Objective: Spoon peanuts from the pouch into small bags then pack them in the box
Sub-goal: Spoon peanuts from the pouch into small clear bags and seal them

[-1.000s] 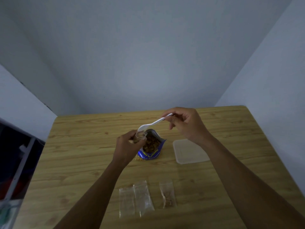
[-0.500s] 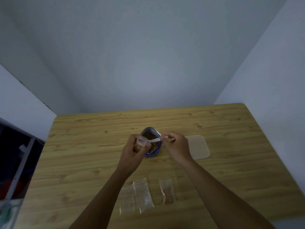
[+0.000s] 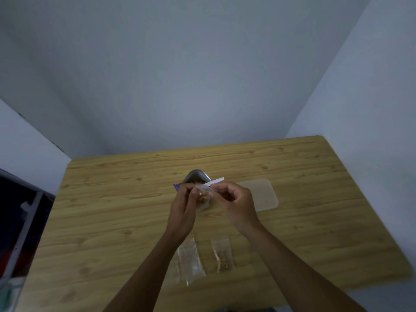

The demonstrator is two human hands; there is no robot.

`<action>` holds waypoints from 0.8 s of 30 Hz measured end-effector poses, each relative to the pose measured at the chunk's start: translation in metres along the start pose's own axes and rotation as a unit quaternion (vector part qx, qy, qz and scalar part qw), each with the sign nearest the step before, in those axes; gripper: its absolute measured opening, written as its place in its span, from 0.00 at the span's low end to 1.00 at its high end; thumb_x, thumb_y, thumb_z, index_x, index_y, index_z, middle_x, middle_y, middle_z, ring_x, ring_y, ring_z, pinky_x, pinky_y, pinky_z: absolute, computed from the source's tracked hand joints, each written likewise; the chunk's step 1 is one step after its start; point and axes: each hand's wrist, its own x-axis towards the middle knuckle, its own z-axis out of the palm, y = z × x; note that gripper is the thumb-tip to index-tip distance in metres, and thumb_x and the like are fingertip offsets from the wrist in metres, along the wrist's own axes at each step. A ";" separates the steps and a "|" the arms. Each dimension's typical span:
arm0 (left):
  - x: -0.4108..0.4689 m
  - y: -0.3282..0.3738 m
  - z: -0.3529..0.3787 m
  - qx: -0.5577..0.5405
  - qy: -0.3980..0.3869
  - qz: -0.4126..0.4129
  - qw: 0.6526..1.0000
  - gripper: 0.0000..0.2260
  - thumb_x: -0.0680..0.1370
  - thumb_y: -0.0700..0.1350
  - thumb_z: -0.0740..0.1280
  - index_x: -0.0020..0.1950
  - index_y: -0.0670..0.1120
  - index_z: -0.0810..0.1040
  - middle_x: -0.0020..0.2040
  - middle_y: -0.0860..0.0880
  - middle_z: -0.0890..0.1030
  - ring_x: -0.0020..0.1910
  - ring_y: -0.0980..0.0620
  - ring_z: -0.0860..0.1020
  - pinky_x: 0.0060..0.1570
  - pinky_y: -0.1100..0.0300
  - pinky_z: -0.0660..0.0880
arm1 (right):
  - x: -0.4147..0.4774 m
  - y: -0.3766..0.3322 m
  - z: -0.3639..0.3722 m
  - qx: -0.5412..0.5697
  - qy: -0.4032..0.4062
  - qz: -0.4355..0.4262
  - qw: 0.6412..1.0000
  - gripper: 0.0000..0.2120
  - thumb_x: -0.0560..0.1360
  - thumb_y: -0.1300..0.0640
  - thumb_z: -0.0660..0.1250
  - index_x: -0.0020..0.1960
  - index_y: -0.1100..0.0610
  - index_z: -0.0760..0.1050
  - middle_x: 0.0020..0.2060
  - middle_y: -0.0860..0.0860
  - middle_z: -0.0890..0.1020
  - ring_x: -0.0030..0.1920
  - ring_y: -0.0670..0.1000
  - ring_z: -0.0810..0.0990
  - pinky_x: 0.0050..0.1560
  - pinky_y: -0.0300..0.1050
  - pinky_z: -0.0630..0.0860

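Head view: left hand (image 3: 183, 206) pinches a small clear plastic bag (image 3: 203, 204) just before the blue foil peanut pouch (image 3: 195, 176); right hand (image 3: 236, 201) grips a white plastic spoon (image 3: 215, 182). Best to hold the bag mouth wide and tip slowly.

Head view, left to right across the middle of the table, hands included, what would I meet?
Left hand → small bag it grips → right hand, pinching the white spoon → translucent box. The pouch stands behind the hands and overlaps them, so it is left out.
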 end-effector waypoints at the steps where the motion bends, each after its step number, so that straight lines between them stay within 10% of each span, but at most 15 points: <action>1: 0.000 0.000 0.001 0.010 0.006 0.004 1.000 0.07 0.83 0.44 0.60 0.50 0.47 0.77 0.44 0.52 0.81 0.44 0.52 0.79 0.44 0.59 0.74 | 0.001 -0.001 -0.004 -0.001 -0.002 -0.003 1.000 0.05 0.72 0.59 0.78 0.47 0.54 0.86 0.38 0.50 0.88 0.39 0.46 0.84 0.44 0.45 0.79; 12: -0.001 0.002 0.013 0.051 0.068 0.023 0.996 0.06 0.82 0.43 0.63 0.48 0.46 0.78 0.41 0.52 0.82 0.39 0.54 0.79 0.38 0.63 0.75 | 0.010 -0.010 -0.027 -0.033 -0.092 0.038 0.994 0.23 0.66 0.56 0.83 0.59 0.51 0.83 0.41 0.49 0.85 0.38 0.43 0.79 0.43 0.40 0.78; 17: -0.003 -0.006 0.029 0.027 0.018 0.001 0.999 0.09 0.82 0.46 0.63 0.44 0.43 0.76 0.40 0.44 0.77 0.36 0.51 0.74 0.38 0.51 0.73 | 0.009 0.005 -0.043 -0.061 -0.074 0.051 0.994 0.04 0.70 0.57 0.80 0.42 0.50 0.86 0.35 0.48 0.86 0.36 0.43 0.81 0.40 0.44 0.77; 24: -0.005 0.003 0.048 0.002 0.036 -0.024 0.999 0.13 0.82 0.43 0.64 0.38 0.56 0.74 0.36 0.57 0.76 0.36 0.54 0.73 0.41 0.51 0.73 | 0.009 0.013 -0.060 -0.056 -0.042 0.068 0.995 0.06 0.69 0.55 0.81 0.38 0.54 0.84 0.34 0.52 0.85 0.36 0.47 0.81 0.42 0.50 0.79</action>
